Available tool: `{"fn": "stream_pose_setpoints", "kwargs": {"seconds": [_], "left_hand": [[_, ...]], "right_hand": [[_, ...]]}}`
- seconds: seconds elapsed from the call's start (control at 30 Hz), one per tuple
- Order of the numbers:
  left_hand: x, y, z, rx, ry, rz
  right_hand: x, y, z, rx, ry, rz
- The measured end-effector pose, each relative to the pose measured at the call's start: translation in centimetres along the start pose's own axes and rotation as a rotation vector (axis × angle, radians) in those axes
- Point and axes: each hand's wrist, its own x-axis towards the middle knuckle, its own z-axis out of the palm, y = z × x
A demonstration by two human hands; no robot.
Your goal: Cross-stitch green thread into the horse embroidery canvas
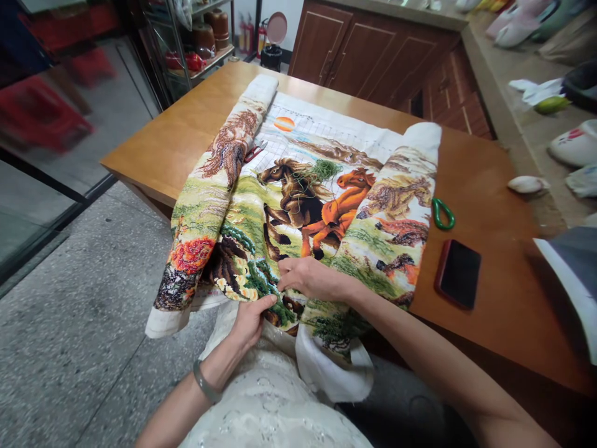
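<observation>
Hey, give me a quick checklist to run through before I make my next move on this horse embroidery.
1. Left hand on the cloth's near edge, thumb on top: ok.
2. Right hand resting on the cloth just below the horses: ok.
3. Needle in either grip: cannot tell, too small to see.
4. Loose green thread lies bunched on the horses, away from both hands: ok.
5. Green-handled scissors on the table, beside the cloth's right roll: ok.
6. Phone lies flat near the table's front edge, apart from the cloth: ok.
</observation>
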Motion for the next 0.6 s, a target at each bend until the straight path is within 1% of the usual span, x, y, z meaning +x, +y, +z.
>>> {"fn": "stream_pose_setpoints", "kwargs": {"seconds": [0.2, 0.37, 0.5, 0.6], "left_hand": [[0.2, -0.1, 0.1, -0.020, 0.015, -0.001], [0.2, 0.2, 0.4, -0.010, 0.019, -0.004], [0.1, 0.5, 0.6, -0.021, 0.008, 0.006], [0.1, 0.5, 0.6, -0.023, 0.018, 0.005]], "right_hand": [[0.4, 0.7, -0.1, 0.158, -0.013, 0.005], [0.8, 2.1, 0.3, 0.279, -0.022, -0.077], [1.1, 2.6, 0.6, 0.299, -0.017, -0.121], [1.3, 2.5, 0.7, 0.286, -0.023, -0.123]]}}
